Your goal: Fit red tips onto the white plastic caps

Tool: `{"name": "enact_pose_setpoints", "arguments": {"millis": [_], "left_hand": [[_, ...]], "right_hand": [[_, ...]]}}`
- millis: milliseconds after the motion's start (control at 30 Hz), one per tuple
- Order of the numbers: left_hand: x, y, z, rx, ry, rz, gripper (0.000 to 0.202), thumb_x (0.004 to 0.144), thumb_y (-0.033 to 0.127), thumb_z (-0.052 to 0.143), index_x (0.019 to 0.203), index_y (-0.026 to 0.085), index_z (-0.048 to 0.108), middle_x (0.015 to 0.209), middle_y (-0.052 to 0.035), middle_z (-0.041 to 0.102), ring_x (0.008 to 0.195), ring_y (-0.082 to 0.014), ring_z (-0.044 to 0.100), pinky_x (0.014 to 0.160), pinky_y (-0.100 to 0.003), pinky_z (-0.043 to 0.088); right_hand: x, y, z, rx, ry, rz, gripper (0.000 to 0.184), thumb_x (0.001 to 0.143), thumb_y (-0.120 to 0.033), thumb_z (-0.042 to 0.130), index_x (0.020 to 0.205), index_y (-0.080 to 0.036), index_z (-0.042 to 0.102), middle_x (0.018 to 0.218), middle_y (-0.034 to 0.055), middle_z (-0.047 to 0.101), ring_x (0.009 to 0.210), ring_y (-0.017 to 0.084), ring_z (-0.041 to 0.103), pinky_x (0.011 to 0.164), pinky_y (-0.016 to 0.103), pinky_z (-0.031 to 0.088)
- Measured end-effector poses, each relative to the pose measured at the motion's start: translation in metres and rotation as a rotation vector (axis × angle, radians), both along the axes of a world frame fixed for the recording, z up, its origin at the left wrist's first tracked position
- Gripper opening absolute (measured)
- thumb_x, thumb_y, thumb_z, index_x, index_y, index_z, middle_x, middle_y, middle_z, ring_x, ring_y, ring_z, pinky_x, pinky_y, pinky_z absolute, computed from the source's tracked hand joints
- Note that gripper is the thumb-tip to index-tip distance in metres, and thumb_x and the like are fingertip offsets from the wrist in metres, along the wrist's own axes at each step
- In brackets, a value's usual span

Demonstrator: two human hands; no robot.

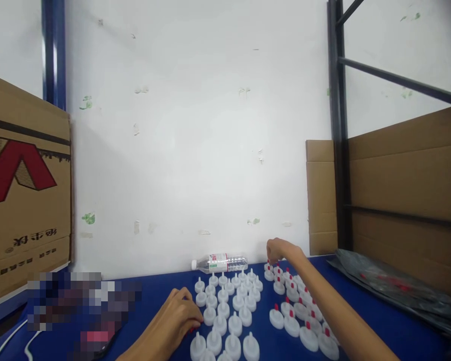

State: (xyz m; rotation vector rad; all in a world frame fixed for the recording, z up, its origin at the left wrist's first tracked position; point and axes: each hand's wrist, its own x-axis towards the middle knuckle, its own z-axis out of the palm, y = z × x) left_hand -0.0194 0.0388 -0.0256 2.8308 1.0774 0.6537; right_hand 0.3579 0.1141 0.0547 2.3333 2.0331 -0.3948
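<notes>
Several white nozzle caps without red tips (235,323) stand upright in a group on the blue table, each with a bare spout. To the right is a second group of white nozzle caps with red tips (308,337). My left hand (181,312) rests at the left edge of the bare group, fingers curled down and closed, with small red tips (192,329) showing under the fingertips. My right hand (278,248) reaches to the back of the red-tipped group. Its fingers are pinched downward on a red tip (269,262), which they partly hide.
A clear plastic bottle (220,262) lies at the back by the white wall. On the right lies a grey plastic bag (391,286) with red pieces inside, near a dark metal frame (340,125). A large cardboard box (26,200) stands left, above a blurred patch and white cables (9,333).
</notes>
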Motion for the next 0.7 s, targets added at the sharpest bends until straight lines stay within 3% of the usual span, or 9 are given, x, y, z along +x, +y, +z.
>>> {"name": "enact_pose_setpoints", "arguments": {"millis": [167,400,567,700], "left_hand": [[0.000,-0.003,-0.004,-0.004,-0.011,-0.002,0.015,0.090,0.013,0.068,0.087,0.025,0.077,0.093,-0.0025,0.072,0.092,-0.0203,0.057,0.082,-0.031,0.039],[0.001,-0.007,0.000,-0.066,-0.035,0.026,0.020,0.090,0.009,0.064,0.091,0.025,0.076,0.097,-0.0025,0.070,0.095,-0.0203,0.057,0.085,-0.031,0.041],[0.000,-0.007,-0.001,-0.078,-0.045,0.034,0.020,0.087,0.008,0.065,0.090,0.025,0.076,0.099,-0.0023,0.069,0.098,-0.0204,0.058,0.086,-0.030,0.042],[-0.001,-0.008,0.003,-0.096,-0.047,0.034,0.018,0.089,0.011,0.065,0.091,0.026,0.076,0.099,-0.0016,0.070,0.099,-0.0206,0.058,0.088,-0.030,0.041]], "right_hand": [[-0.004,0.006,-0.010,-0.032,-0.010,0.005,0.034,0.098,-0.035,0.063,0.127,-0.018,0.060,0.127,0.0090,0.062,0.106,0.024,0.065,0.089,0.044,0.057],[-0.001,0.006,-0.016,0.056,-0.033,0.066,0.033,0.099,-0.035,0.062,0.127,-0.019,0.060,0.129,0.0094,0.061,0.107,0.023,0.064,0.090,0.044,0.056],[0.002,0.003,-0.022,0.010,0.018,0.135,0.032,0.099,-0.036,0.062,0.126,-0.018,0.060,0.128,0.0090,0.062,0.106,0.023,0.065,0.089,0.044,0.056],[0.004,0.006,-0.026,0.099,0.039,0.168,0.032,0.099,-0.036,0.061,0.126,-0.018,0.061,0.127,0.0087,0.062,0.106,0.024,0.065,0.090,0.044,0.056]]}}
